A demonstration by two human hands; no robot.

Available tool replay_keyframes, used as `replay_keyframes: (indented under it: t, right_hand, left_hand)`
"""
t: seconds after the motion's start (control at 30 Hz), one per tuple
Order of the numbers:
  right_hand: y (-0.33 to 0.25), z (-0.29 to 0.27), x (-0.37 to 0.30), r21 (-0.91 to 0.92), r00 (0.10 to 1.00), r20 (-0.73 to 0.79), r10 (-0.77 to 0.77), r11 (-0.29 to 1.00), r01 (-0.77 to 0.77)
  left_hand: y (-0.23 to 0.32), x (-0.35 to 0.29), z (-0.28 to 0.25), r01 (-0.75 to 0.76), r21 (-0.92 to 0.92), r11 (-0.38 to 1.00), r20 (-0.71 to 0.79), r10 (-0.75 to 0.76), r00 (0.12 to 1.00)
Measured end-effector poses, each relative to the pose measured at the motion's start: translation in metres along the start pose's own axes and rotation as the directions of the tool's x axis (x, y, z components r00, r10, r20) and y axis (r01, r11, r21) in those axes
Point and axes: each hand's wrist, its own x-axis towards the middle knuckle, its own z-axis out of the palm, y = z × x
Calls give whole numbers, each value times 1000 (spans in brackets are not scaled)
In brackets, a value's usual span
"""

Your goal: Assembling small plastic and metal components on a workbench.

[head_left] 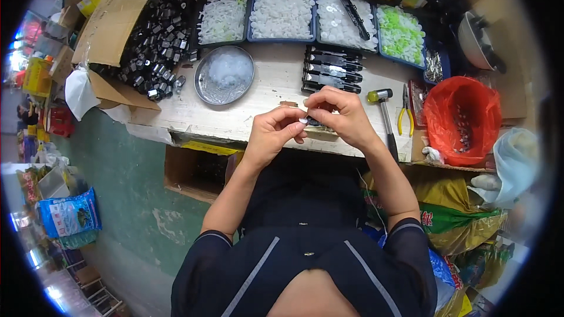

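Observation:
Both hands meet over the front edge of the worktable (194,114), fingertips nearly touching. A small white plastic piece (303,121) is pinched between the thumb and fingers of my left hand (274,132). My right hand (342,116) is closed in a pinch beside it, around something small and dark that its fingers mostly hide. Just beyond the hands lies a row of several black parts with shiny metal strips (332,70). To the right of my right hand rest a hammer (386,118) with a yellowish head end and yellow-handled pliers (405,114).
Along the back stand trays of small white parts (281,13), white discs (332,20) and green parts (400,34). A round metal dish (224,75) stands left of centre. Black pieces spill from a cardboard box (111,35). A red plastic bag (464,111) lines a container at right.

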Motion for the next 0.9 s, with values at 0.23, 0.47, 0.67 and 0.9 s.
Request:
replay_keyframes:
  t: [0.23,0.47,0.67,0.9]
  right_hand:
    - [-3,0,6,-61,999,37,10,998,-8]
    - [-1,2,9,-189,998,47,-45,980,53]
    - [-3,-1,7,-205,1000,22,-16,978,20]
    - [-3,0,7,-230,998,58,2,973,11]
  left_hand:
    - [-2,0,3,-83,143,986,-37,89,995]
    - [-9,-2,7,-89,201,976,-103,111,988]
    - [-11,1,10,-91,192,977,-112,114,987]
    - [-17,2,7,-104,168,980,-119,125,985]
